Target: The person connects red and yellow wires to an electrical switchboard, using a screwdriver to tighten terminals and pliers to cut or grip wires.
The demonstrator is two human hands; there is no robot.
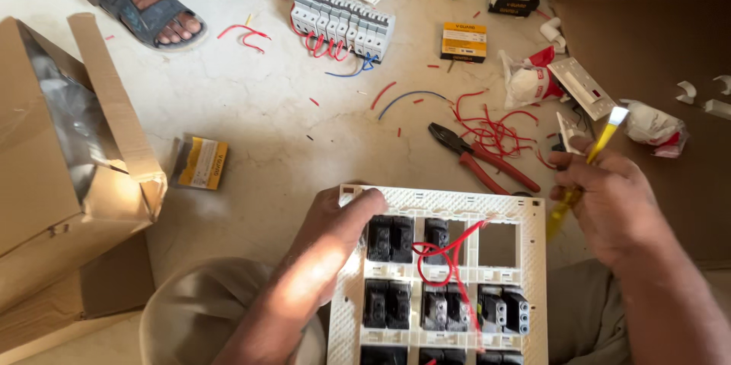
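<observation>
In the head view, a white switch frame [445, 205] is held at the lower middle of the frame, resting over the person's lap. Black switch modules [391, 239] are seated in its openings, and a red wire [449, 255] is looped across them. The left hand [335, 232] is laid on the frame's upper left corner, its fingers [369, 199] bent over the edge and gripping it. At the right, the right hand [605, 201] is closed around a yellow-handled screwdriver [601, 140], whose pale end is pointed toward the upper right, just beside the frame's right edge.

On the floor [251, 106] above the frame, red-handled pliers [480, 159] are seen near a tangle of red wire scraps [495, 133]. A row of white circuit breakers [343, 22] is placed at the upper middle, with small yellow boxes [463, 41] nearby. An open cardboard box [68, 159] is found at the left, and a sandalled foot [152, 11] of another person at the upper left.
</observation>
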